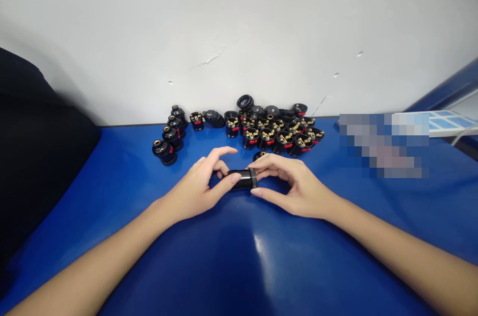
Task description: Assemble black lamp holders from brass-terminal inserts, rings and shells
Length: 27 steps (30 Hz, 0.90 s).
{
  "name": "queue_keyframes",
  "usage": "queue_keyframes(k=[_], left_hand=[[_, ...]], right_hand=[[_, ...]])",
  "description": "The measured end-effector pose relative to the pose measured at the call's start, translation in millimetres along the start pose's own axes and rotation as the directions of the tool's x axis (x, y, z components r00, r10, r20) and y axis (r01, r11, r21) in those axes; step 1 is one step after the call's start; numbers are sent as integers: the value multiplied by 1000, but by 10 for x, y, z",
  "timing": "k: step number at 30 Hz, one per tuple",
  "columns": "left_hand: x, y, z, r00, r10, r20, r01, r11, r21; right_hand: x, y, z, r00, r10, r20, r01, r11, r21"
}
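Note:
Low over the blue table, a black lamp holder (243,179) lies sideways between my two hands. My left hand (203,184) grips its left end, thumb along the near side and index finger stretched out above. On the ringed right end, my right hand (295,184) has its thumb and fingertips closed around the rim. Just beyond my right fingers, another black part (259,156) is partly hidden. Behind my hands stand several open black lamp holder bodies (268,140) with brass contacts and red switch pieces.
At the left, several closed lamp holders (164,152) form a row on the blue table (209,266). Loose black caps (245,102) are piled near the white wall (239,22). Black cloth (37,147) hangs at the left edge. A blurred-out item (384,147) lies at the right.

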<state>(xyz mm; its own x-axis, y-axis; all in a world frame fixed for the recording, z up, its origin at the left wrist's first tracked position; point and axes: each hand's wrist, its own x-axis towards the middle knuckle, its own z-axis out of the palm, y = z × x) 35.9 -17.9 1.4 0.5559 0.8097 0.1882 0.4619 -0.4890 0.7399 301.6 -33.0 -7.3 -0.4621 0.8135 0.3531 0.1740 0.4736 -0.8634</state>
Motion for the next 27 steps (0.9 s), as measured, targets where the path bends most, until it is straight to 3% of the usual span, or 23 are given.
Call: queue_keyframes(k=[4, 15, 21, 27], left_hand=[[-4, -46, 2, 988, 135, -70, -138, 990, -40], [-18, 31, 13, 999, -9, 43, 11, 999, -43], [-4, -56, 7, 990, 134, -36, -136, 990, -49], [-9, -21, 14, 1000, -12, 23, 14, 998, -68]], right_hand=[[-6, 0, -3, 1000, 5, -13, -5, 1000, 9], [-8, -16, -1, 1000, 2, 14, -2, 1000, 4], [-10, -13, -6, 1000, -12, -5, 12, 1000, 7], [-11, -2, -1, 1000, -16, 4, 16, 1000, 2]])
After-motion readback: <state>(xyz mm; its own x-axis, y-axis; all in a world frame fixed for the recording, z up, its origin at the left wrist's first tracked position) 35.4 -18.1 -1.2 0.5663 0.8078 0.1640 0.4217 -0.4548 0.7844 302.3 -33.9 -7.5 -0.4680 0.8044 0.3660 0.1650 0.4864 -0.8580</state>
